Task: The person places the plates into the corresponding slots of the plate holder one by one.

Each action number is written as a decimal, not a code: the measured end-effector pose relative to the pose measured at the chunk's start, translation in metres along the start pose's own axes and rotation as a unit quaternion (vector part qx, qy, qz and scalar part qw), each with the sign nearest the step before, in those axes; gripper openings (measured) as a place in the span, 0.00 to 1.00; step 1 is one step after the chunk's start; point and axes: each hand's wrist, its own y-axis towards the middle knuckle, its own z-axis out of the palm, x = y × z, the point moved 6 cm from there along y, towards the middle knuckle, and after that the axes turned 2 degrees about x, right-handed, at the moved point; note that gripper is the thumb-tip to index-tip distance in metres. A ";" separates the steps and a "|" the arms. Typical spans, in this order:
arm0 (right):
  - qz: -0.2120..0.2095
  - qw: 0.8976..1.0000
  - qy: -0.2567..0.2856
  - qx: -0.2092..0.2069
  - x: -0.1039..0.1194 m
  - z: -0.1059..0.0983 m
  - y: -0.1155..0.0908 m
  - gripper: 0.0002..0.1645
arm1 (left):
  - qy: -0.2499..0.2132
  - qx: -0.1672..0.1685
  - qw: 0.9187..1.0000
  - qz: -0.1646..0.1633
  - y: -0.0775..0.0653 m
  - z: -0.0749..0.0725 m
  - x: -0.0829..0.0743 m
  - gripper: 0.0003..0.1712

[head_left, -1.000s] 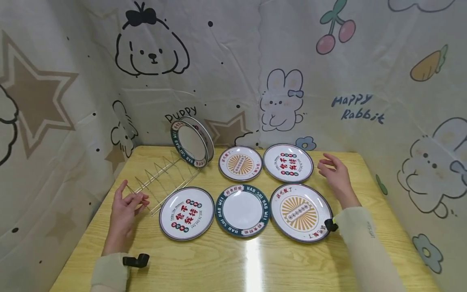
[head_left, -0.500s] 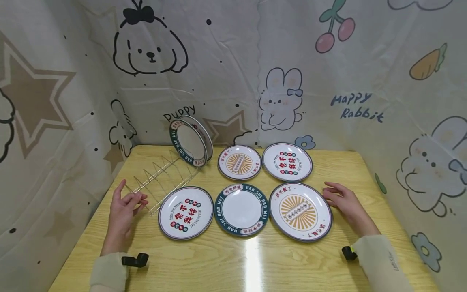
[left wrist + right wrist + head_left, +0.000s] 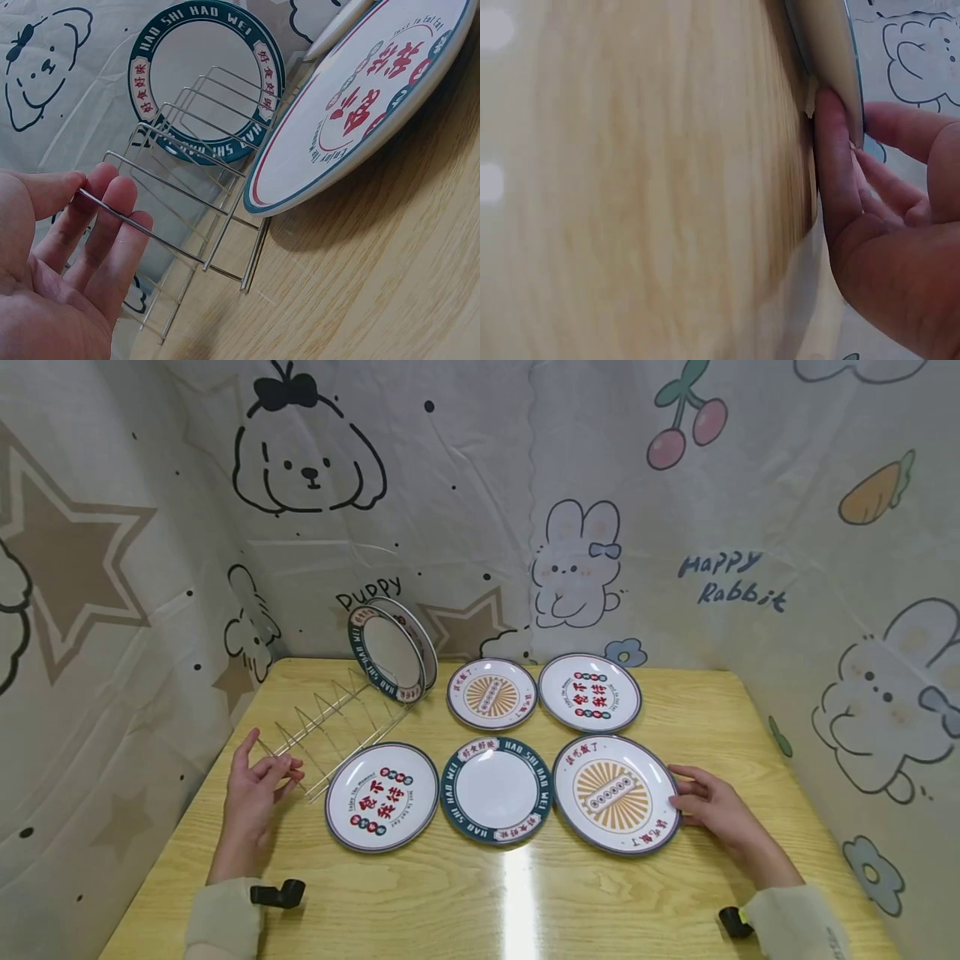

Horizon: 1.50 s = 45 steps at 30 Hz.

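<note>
In the head view my left hand (image 3: pixel 253 793) is at the near end of a wire plate rack (image 3: pixel 322 721). The left wrist view shows thumb and fingers pinching the rack's end wire (image 3: pixel 150 231). A green-rimmed plate (image 3: pixel 386 652) stands tilted at the rack's far end, another plate (image 3: pixel 429 647) behind it. On the right, my right hand (image 3: pixel 723 818) pinches the right rim of a white plate with an orange sunburst (image 3: pixel 615 797). Seen from the right wrist, that plate's edge (image 3: pixel 829 52) lies between thumb and fingers.
Left of the sunburst plate lie a green-rimmed plate (image 3: pixel 497 793) and a red-lettered plate (image 3: pixel 382 797), the latter close against the rack. Behind are a smaller sunburst plate (image 3: pixel 492 693) and another red-lettered plate (image 3: pixel 590 693). A printed curtain (image 3: pixel 465 527) surrounds the wooden table (image 3: pixel 420 902).
My right hand has come down and toward me from beside the back right plate to the front sunburst plate, and now grips its rim. The left hand stays at the rack.
</note>
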 end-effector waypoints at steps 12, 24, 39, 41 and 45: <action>0.031 0.997 0.074 -0.006 0.009 -0.002 -0.009 0.36 | -0.002 0.003 1.000 0.000 0.000 -0.001 0.001 0.47; 0.001 0.983 0.175 0.060 0.012 0.000 -0.022 0.24 | 0.000 0.014 1.000 0.012 -0.004 0.000 0.000 0.48; -0.139 0.930 0.294 0.173 0.030 0.010 -0.036 0.28 | 0.005 0.013 1.000 0.015 -0.003 0.000 -0.001 0.47; -0.142 0.929 0.294 0.174 0.029 0.011 -0.037 0.28 | 0.007 0.012 1.000 0.013 -0.002 0.000 0.000 0.47; -0.142 0.930 0.294 0.167 0.028 0.015 -0.038 0.33 | 0.008 0.011 1.000 0.011 -0.001 -0.001 0.000 0.47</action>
